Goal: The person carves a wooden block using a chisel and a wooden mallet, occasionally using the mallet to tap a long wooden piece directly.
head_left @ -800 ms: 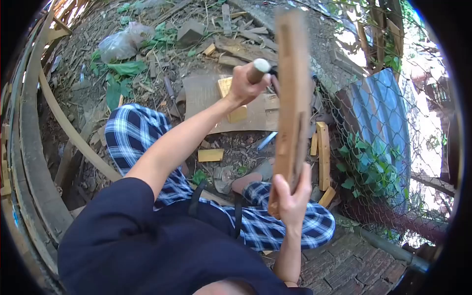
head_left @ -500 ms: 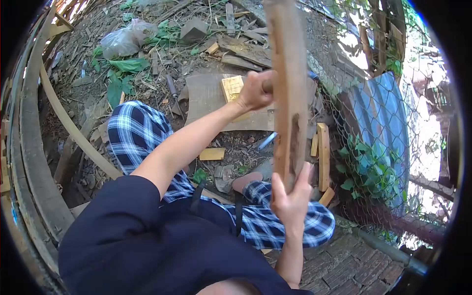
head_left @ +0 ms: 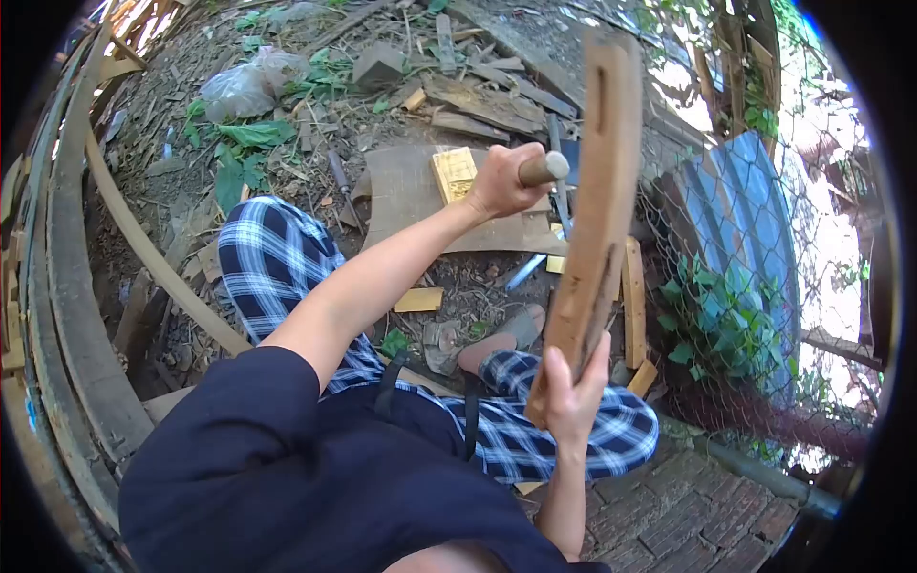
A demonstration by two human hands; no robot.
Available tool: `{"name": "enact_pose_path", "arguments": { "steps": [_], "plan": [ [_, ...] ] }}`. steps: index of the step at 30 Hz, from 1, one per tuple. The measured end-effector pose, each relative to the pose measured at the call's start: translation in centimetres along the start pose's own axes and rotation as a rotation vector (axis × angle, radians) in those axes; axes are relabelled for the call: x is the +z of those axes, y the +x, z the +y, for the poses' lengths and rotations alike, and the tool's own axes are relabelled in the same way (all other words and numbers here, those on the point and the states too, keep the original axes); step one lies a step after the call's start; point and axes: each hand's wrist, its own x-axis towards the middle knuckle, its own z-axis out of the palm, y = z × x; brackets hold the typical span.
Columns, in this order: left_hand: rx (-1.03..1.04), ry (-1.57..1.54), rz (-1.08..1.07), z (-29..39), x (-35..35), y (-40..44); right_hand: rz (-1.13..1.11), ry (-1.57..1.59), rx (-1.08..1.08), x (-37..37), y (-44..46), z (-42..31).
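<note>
Gripping one long curved beam (head_left: pixel 600 210) by its lower end, the right hand (head_left: pixel 573 392) holds it upright, slightly tilted, right of the brown sheet (head_left: pixel 396 210), thumb and fingers on opposite sides. Above that sheet's right half, the left hand (head_left: pixel 506 181) makes a fist round one handle (head_left: pixel 543 170); whether this touches the beam is unclear. The beam looks stiff, fairly heavy and not slippery, best grasped low, clear of its upper slot (head_left: pixel 602 98). One yellow block (head_left: pixel 454 172) lies plainly on the sheet, one small plank (head_left: pixel 418 300) on its near side, one plastic bag (head_left: pixel 250 88) beyond its left corner.
</note>
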Motion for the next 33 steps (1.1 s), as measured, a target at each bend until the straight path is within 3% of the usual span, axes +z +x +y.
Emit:
{"name": "enact_pose_path", "arguments": {
  "steps": [1,3,5,8,11,13,16,18,22,28,33],
  "plan": [
    [-0.004,0.067,-0.009,0.0,-0.3,-0.6,0.003,0.224,0.002,-0.1,-0.3,0.6],
    [-0.02,0.056,-0.069,0.2,0.3,-1.9,0.027,0.216,0.005,0.0,-0.6,2.6],
    [0.125,0.089,-0.313,1.0,1.1,-4.0,0.162,0.232,-0.026,0.2,-0.5,4.5],
    [0.273,0.243,-0.642,0.1,2.6,-7.5,0.186,0.273,-0.039,0.1,-0.8,5.5],
    [0.372,0.285,-0.707,-0.8,2.6,-9.1,0.204,0.241,-0.057,-0.3,-1.7,5.7],
    [0.379,0.247,-0.646,0.6,1.8,-7.6,0.194,0.212,-0.058,-0.3,-2.2,5.9],
    [0.211,0.106,-0.167,1.8,1.0,-4.8,0.181,0.248,-0.012,0.3,-2.1,5.8],
    [0.169,0.063,0.008,2.5,0.3,-2.5,0.143,0.389,0.093,0.8,-2.0,4.3],
    [-0.188,-0.178,0.359,1.4,-1.1,1.5,0.131,0.433,0.095,1.0,-1.9,4.1],
    [-0.398,-0.333,0.513,-1.8,-2.5,2.0,0.098,0.388,0.105,0.9,-2.0,4.5],
    [-0.381,-0.247,0.531,-3.3,-1.9,1.4,0.108,0.413,0.139,1.1,-1.9,4.6]
  ]
}}
